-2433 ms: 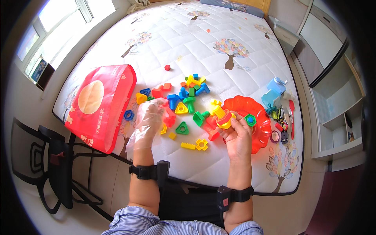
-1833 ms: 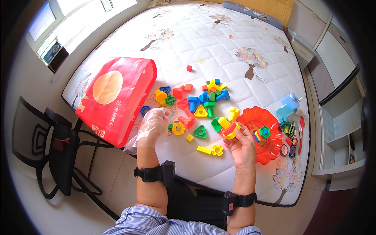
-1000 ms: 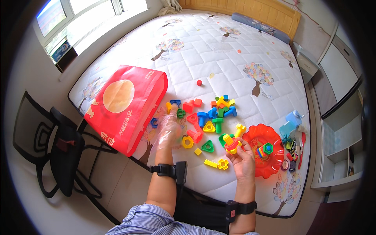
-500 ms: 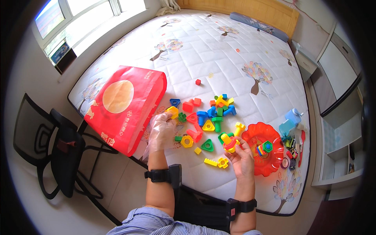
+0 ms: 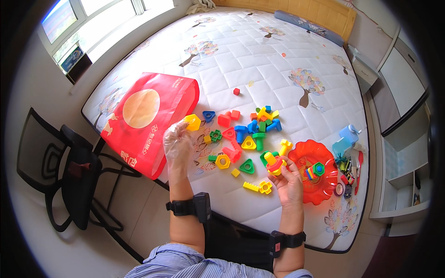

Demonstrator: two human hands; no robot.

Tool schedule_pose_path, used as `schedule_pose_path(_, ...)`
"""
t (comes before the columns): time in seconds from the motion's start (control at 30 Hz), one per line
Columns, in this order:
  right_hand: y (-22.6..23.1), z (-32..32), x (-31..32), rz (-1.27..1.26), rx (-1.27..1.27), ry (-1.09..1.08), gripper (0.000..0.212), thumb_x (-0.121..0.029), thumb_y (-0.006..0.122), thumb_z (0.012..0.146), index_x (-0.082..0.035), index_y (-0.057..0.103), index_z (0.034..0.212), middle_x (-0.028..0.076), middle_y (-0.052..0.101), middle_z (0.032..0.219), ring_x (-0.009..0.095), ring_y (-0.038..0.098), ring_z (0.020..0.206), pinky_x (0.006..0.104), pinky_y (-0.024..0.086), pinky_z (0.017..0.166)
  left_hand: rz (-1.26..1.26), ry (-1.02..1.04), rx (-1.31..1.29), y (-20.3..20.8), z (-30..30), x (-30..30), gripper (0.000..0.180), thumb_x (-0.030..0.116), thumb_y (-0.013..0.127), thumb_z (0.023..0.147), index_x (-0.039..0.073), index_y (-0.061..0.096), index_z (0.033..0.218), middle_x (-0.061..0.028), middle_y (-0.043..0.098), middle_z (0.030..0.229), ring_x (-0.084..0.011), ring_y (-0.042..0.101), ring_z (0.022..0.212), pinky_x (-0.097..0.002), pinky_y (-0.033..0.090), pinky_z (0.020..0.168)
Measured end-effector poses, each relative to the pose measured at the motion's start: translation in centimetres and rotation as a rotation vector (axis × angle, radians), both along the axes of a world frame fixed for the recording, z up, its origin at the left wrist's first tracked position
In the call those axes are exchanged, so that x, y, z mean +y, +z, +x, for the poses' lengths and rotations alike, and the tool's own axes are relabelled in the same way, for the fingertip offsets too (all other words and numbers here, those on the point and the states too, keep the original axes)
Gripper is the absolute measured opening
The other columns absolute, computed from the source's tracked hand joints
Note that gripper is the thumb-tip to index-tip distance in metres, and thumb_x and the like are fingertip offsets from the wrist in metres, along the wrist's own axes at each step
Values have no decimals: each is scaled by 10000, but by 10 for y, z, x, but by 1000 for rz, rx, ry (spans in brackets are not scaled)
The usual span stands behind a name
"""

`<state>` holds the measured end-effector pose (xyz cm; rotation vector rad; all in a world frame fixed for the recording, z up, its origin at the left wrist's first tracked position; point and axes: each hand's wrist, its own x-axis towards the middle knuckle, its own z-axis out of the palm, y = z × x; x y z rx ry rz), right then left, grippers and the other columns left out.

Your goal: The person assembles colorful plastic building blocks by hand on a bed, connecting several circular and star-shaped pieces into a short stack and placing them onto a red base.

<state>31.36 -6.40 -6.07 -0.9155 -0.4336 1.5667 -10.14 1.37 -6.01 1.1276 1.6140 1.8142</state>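
In a clear plastic glove, my left hand [image 5: 178, 146] pinches a yellow hexagonal toy nut [image 5: 192, 122] beside the red bag. My right hand [image 5: 289, 183] is bare and grips a yellow toy bolt [image 5: 270, 159] with a red nut [image 5: 275, 166] around its shaft. Between my hands, loose plastic nuts and bolts lie on the mattress: a yellow hexagonal nut [image 5: 222, 161], a green triangular nut [image 5: 247, 166], a green bolt [image 5: 259, 141], a blue bolt [image 5: 240, 133] and several others. Another yellow bolt [image 5: 285, 147] is just beyond my right fingers.
A red bag [image 5: 153, 125] lies at the left. Right of my right hand sits a red scalloped plate [image 5: 320, 192] carrying stacked colourful nuts [image 5: 318, 169]. Beyond it are a blue bottle [image 5: 345, 141] and small items. A black chair [image 5: 76, 171] stands left of the bed [image 5: 241, 60].
My left hand has moved left and slightly up, carrying the yellow nut away from the pile towards the red bag. My right hand still grips the yellow bolt with the red nut.
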Motion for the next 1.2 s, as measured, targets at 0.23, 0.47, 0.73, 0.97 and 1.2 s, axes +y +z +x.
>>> schedule_pose_path(0.23, 8, -8, 0, 6, 6, 31, 418, -87, 748, 1244, -62, 696, 1658, 136, 840, 1538, 296, 870, 1328, 483, 772, 1031, -15, -24, 155, -4, -7, -5, 231, -86, 849, 1116, 70, 873, 1285, -69, 877, 1234, -150, 821, 1068, -342, 687, 942)
schedule_pose_path(0.47, 9, -2, 2, 24, 3, 10, 415, -88, 748, 1243, -63, 701, 1655, 138, 841, 1538, 302, 874, 1321, 482, 778, 1042, -151, -211, 57, -5, 24, 7, 353, -67, 901, 1074, 86, 782, 1369, -22, 832, 1196, -145, 800, 1104, -336, 681, 1032)
schedule_pose_path(0.73, 12, -10, -3, 46, 6, 21, 418, -63, 771, 1233, -89, 724, 1648, 152, 809, 1622, 360, 853, 1406, 513, 766, 1072, -199, -299, 73, -11, 37, 12, 381, -25, 924, 1060, 87, 786, 1397, -35, 825, 1242, -166, 798, 1142, -349, 676, 1060)
schedule_pose_path(0.97, 19, -17, -7, 53, -33, 3, 420, -34, 771, 1225, -92, 727, 1639, 165, 820, 1595, 360, 849, 1416, 508, 772, 1093, -246, -324, 147, -11, 52, 16, 411, 11, 944, 1048, 88, 791, 1421, -46, 818, 1282, -184, 796, 1175, -360, 671, 1084)
schedule_pose_path(1.2, 18, -12, -4, 25, -34, -31, 422, -46, 758, 1236, -64, 697, 1653, 168, 827, 1568, 349, 856, 1379, 509, 774, 1075, -260, -306, 163, -11, 49, 13, 445, 48, 964, 1036, 89, 795, 1445, -58, 812, 1322, -203, 793, 1208, -370, 666, 1108)
